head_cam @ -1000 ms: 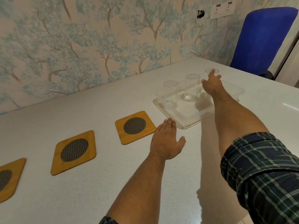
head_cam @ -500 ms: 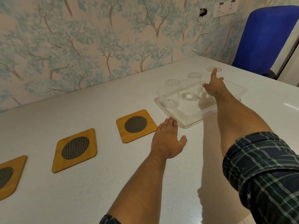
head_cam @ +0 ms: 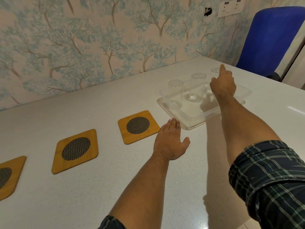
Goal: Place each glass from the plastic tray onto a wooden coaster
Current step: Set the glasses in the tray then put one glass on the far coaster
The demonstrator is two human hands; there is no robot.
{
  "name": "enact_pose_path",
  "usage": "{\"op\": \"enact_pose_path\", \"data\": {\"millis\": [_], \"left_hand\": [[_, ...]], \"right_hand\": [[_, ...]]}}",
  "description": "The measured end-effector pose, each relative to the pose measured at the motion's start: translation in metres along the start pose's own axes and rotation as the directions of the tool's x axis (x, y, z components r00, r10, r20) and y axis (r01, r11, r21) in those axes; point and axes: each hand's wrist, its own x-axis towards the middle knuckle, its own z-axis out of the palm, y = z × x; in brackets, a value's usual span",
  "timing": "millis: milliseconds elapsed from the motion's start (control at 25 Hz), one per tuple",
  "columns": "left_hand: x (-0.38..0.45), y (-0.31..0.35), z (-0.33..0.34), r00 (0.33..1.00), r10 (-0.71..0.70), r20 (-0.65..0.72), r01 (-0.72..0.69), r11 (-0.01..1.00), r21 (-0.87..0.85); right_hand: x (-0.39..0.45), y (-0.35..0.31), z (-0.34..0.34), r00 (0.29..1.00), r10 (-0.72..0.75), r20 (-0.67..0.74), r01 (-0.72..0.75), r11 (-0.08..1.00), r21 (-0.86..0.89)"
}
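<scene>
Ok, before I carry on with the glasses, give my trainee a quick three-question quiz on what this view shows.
1. True or false: every wooden coaster in view is bare.
2. How many glasses stand in the plastic tray?
3. Which hand lies flat on the table? A) left B) right

Key
1. True: the near coaster, the middle coaster and the far-left coaster carry nothing.
2. Three: left glass, middle glass, and the far glass, mostly hidden behind the right hand.
3. A: the left hand, beside the tray's near corner.
</scene>
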Motion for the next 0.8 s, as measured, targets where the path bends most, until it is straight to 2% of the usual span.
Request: {"op": "enact_pose_path", "data": {"millis": [120,200,280,400,520,680,800], "left_hand": [[0.000,0.000,0.000,1.000,-0.005,0.008,0.005,1.000,0.006],[0.001,0.000,0.000,1.000,-0.007,0.014,0.007,1.000,0.011],[0.001,0.000,0.001,1.000,-0.008,0.008,0.008,1.000,0.016],[0.001,-0.001,0.001,1.000,-0.004,-0.003,0.004,1.000,0.023],[0.002,-0.001,0.000,1.000,0.001,-0.023,-0.001,1.000,0.025],[0.004,-0.002,0.000,1.000,0.002,-0.006,-0.002,0.998,0.057],[0.003,-0.002,0.001,1.000,-0.006,0.003,0.006,0.999,0.048]], "right_hand": [[-0.008,-0.026,-0.007,0.946,-0.109,-0.305,0.155,0.979,0.129],[-0.018,-0.047,-0.010,0.899,-0.235,-0.369,0.315,0.934,0.171],[-0.031,-0.068,-0.010,0.855,-0.359,-0.373,0.449,0.873,0.189],[-0.050,-0.093,-0.003,0.846,-0.472,-0.247,0.518,0.837,0.177],[-0.064,-0.105,0.009,0.850,-0.524,-0.048,0.526,0.850,0.031],[-0.075,-0.104,0.028,0.890,-0.403,0.211,0.425,0.903,-0.065],[-0.080,-0.096,0.043,0.898,-0.362,0.250,0.380,0.924,-0.029]]}}
